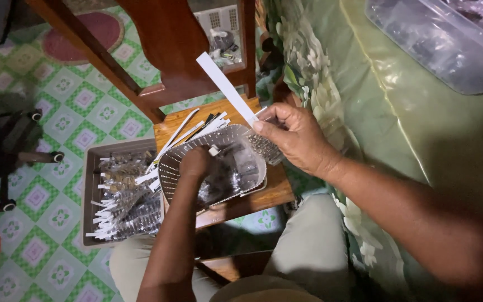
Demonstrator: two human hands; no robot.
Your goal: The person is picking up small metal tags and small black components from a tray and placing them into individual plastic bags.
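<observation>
Wooden chair seat (264, 193) bearing a perforated white basket (169, 168) at centre, with loose white strips (188, 131) at 11 o'clock. A grey tray (89, 168) of bundled strips, apparently overhanging, lies at 9 o'clock.

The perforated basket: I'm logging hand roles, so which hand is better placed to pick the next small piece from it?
Left hand, probably: it is already down inside the basket, while the right hand pinches a white strip.
</observation>
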